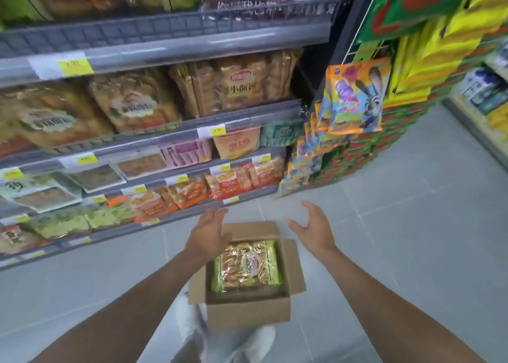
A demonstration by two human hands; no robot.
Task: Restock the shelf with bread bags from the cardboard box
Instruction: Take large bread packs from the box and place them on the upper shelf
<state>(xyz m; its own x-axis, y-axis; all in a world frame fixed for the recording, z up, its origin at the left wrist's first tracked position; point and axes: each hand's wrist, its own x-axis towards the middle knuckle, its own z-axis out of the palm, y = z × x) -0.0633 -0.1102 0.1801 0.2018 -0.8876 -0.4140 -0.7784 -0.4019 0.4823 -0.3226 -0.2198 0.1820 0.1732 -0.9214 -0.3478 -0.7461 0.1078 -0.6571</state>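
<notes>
Restocking looks unfinished: at least 1 bread bag (pixel 247 265) lies in the open cardboard box (pixel 247 312) on the floor (pixel 398 252), below the stocked shelf (pixel 176 132). The left hand (pixel 209 233) and right hand (pixel 313 229) hover over the box, fingers (pixel 217 213) spread, holding nothing.

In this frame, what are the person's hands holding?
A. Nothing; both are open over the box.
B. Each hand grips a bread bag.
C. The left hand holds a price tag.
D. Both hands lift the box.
A: the left hand and right hand are spread open above the cardboard box, and the bread bag lies inside it, not gripped.
</notes>
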